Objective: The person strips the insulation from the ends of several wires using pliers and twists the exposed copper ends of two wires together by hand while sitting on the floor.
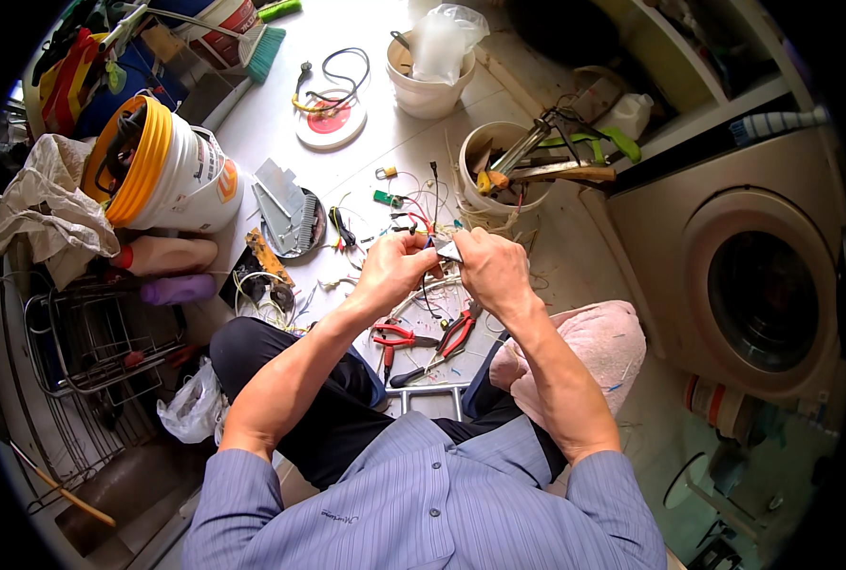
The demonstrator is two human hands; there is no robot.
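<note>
My left hand is closed, its thumb and fingers pinching a thin dark wire. Close against it, my right hand grips a small tool with a flat silvery blade; the fingers cover most of this tool, so its exact kind is unclear. The blade meets the wire at my left fingertips. Beyond my hands lie a green circuit board and several loose wires. Below them, red-handled pliers and a second red-and-black pair rest on the floor between my legs.
To the left are a grey metal part and a white bucket with a yellow rim. A tool bucket and a washing machine stand at right. A pink towel covers my right knee. A coiled cable lies farther off.
</note>
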